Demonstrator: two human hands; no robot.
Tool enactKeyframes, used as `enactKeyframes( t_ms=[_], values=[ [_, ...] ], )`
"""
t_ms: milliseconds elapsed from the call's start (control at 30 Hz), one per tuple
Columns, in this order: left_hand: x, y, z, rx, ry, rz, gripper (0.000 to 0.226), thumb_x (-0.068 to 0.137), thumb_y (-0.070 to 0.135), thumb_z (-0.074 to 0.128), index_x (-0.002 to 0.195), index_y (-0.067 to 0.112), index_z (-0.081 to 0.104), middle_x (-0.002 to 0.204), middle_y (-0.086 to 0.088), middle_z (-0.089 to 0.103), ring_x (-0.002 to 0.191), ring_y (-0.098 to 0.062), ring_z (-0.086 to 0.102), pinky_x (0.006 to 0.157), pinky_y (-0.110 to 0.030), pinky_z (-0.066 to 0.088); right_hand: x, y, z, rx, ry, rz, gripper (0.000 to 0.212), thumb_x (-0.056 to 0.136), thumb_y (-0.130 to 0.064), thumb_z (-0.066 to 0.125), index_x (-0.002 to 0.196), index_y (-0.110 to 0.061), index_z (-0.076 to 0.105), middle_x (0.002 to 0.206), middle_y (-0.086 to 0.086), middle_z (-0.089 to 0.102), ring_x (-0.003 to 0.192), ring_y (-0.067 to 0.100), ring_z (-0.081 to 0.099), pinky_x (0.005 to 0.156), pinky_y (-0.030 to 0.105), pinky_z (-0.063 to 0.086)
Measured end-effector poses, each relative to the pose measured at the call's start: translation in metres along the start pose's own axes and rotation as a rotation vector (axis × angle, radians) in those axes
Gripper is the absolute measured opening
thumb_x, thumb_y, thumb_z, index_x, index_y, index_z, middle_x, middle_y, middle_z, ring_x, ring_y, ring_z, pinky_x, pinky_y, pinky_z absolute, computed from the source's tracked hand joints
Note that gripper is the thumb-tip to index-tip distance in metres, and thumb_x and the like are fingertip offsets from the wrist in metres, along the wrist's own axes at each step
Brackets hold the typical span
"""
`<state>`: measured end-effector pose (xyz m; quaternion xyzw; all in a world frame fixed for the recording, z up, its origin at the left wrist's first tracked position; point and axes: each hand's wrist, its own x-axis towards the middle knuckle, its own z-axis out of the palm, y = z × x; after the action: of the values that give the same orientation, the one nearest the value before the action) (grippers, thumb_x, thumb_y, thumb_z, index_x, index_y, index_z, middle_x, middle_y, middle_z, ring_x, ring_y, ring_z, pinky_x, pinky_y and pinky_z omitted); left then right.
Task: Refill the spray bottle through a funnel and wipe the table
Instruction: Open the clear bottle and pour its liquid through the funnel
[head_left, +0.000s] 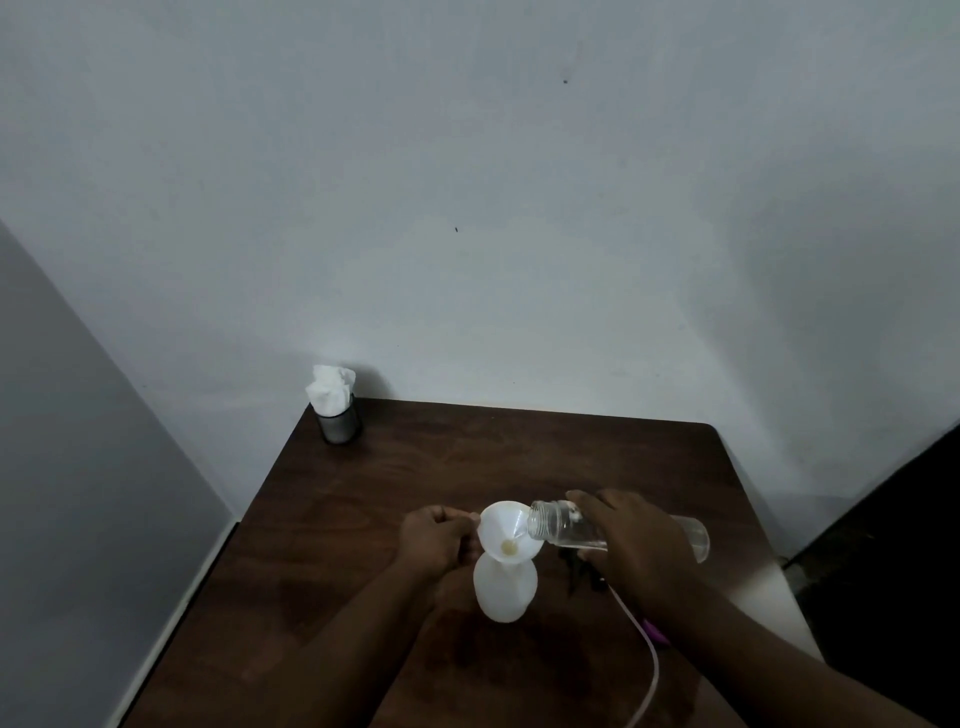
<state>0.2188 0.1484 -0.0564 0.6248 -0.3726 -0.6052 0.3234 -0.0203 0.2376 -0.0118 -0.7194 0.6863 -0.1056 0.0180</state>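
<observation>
Our right hand (631, 540) grips a tipped clear plastic bottle (566, 527) over the white plastic funnel (506, 530); our left hand (439, 538) pinches the funnel's rim.

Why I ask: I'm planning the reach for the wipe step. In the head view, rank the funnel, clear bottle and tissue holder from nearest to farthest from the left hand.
1. Funnel: pinched at its rim, just right of the left hand.
2. Clear bottle: tipped over the funnel's right edge, in the right hand's grip.
3. Tissue holder: at the table's far left corner.
</observation>
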Motion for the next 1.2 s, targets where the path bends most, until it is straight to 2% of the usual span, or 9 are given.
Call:
enactKeyframes(
  t_ms=[100, 233, 467, 633, 767, 867, 1000, 1200],
  values=[
    [0.002, -0.002, 0.000, -0.008, -0.003, -0.005, 0.013, 0.092, -0.002, 0.073, 0.079, 0.002, 0.072, 0.058, -0.009, 0.073, 0.048, -0.016, 0.065, 0.048, -0.027, 0.055, 0.002, 0.001, -0.001, 0.002, 0.008, -0.012, 0.069, 0.067, -0.039, 0.086, 0.131, -0.028, 0.063, 0.111, -0.004, 0.069, 0.098, 0.021, 0.066, 0.078, 0.039, 0.056],
    [0.004, -0.003, 0.000, -0.023, -0.001, -0.016, 0.014, 0.092, -0.002, 0.074, 0.078, 0.001, 0.072, 0.057, -0.010, 0.073, 0.048, -0.018, 0.066, 0.050, -0.030, 0.057, 0.004, 0.002, -0.003, -0.015, 0.008, -0.040, 0.067, 0.076, -0.044, 0.077, 0.138, -0.031, 0.057, 0.120, -0.006, 0.065, 0.107, 0.018, 0.062, 0.086, 0.036, 0.052],
    [0.003, -0.002, 0.000, -0.030, -0.016, -0.004, 0.010, 0.091, -0.003, 0.075, 0.081, -0.004, 0.071, 0.056, -0.012, 0.071, 0.043, -0.017, 0.064, 0.046, -0.028, 0.056, 0.005, 0.004, -0.004, -0.012, 0.026, -0.049, 0.068, 0.070, -0.042, 0.083, 0.133, -0.029, 0.062, 0.115, -0.005, 0.068, 0.101, 0.018, 0.065, 0.082, 0.036, 0.055],
    [0.002, 0.000, 0.001, -0.047, -0.011, -0.006, 0.012, 0.091, -0.004, 0.074, 0.080, -0.004, 0.070, 0.058, -0.014, 0.070, 0.045, -0.019, 0.062, 0.049, -0.030, 0.057, 0.004, 0.007, -0.001, -0.023, 0.047, -0.052, 0.072, 0.060, -0.044, 0.088, 0.126, -0.029, 0.065, 0.109, -0.006, 0.070, 0.094, 0.017, 0.068, 0.075, 0.033, 0.056],
    [0.001, 0.000, 0.002, -0.057, -0.011, 0.001, 0.009, 0.092, -0.004, 0.073, 0.085, -0.008, 0.069, 0.058, -0.015, 0.068, 0.043, -0.018, 0.060, 0.046, -0.029, 0.055, 0.003, 0.008, -0.002, -0.003, 0.059, -0.068, 0.072, 0.060, -0.041, 0.090, 0.126, -0.026, 0.066, 0.108, -0.004, 0.071, 0.093, 0.019, 0.069, 0.076, 0.036, 0.057],
    [0.000, 0.001, 0.002, -0.056, -0.002, 0.003, 0.009, 0.092, -0.003, 0.073, 0.092, -0.012, 0.070, 0.063, -0.018, 0.069, 0.048, -0.021, 0.061, 0.052, -0.031, 0.056, 0.003, 0.008, -0.003, -0.002, 0.051, -0.083, 0.070, 0.063, -0.040, 0.088, 0.127, -0.024, 0.066, 0.110, -0.002, 0.071, 0.095, 0.020, 0.068, 0.078, 0.037, 0.057],
    [0.002, 0.000, 0.002, -0.052, 0.000, 0.002, 0.008, 0.092, -0.006, 0.072, 0.085, -0.008, 0.069, 0.062, -0.018, 0.068, 0.047, -0.022, 0.060, 0.052, -0.032, 0.055, 0.005, 0.010, -0.004, -0.006, 0.040, -0.082, 0.068, 0.067, -0.034, 0.087, 0.131, -0.023, 0.065, 0.115, 0.000, 0.070, 0.101, 0.024, 0.067, 0.085, 0.043, 0.056],
    [0.005, -0.004, 0.001, -0.037, 0.003, 0.008, 0.011, 0.092, -0.002, 0.073, 0.092, -0.013, 0.072, 0.061, -0.017, 0.070, 0.048, -0.021, 0.061, 0.053, -0.033, 0.055, 0.006, 0.011, 0.002, -0.002, 0.102, -0.090, 0.071, 0.054, -0.040, 0.092, 0.120, -0.026, 0.070, 0.101, -0.006, 0.072, 0.086, 0.016, 0.071, 0.072, 0.035, 0.059]
  ],
)
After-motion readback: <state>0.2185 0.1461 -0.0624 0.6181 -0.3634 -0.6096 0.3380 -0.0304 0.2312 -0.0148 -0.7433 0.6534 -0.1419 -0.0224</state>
